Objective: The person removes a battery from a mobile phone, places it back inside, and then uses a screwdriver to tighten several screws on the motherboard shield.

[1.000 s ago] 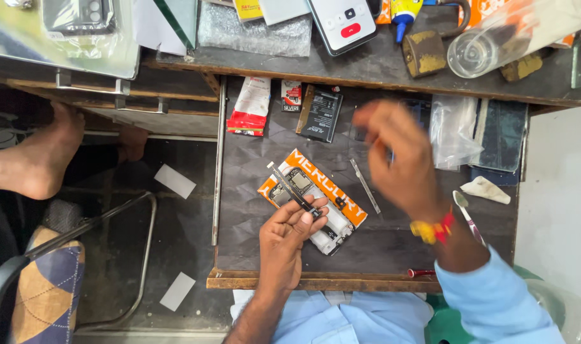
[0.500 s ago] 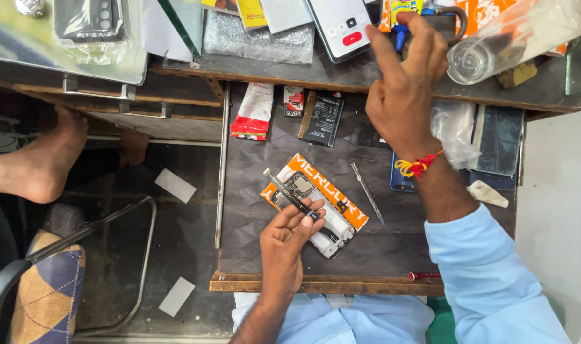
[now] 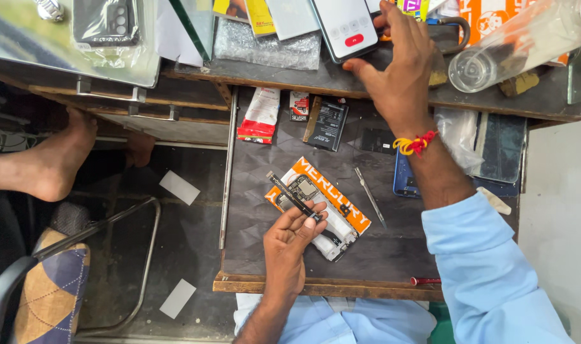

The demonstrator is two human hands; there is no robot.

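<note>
Landmark: orange-and-white packet, lying slantwise on the dark pull-out counter.

Left hand: resting just below the packet, its fingers pinching a thin black tool whose shaft is slanting up and to the left, across the small circuit board sitting on the packet's upper-left end.

Right hand: reaching well above the packet to the upper counter, fingers spread, thumb pointing left, touching the lower edge of a white phone showing a red button on its screen. A red-and-yellow thread is circling the wrist; a light blue sleeve is covering the forearm.

Tweezers: lying just to the right of the packet, apart from both hands.

Black battery and red-and-white pouch: lying above the packet, near the back of the pull-out counter.

Clear bottle: lying on its side, far up and right of the packet.

Bare foot of another person: resting far to the left of the packet.
</note>
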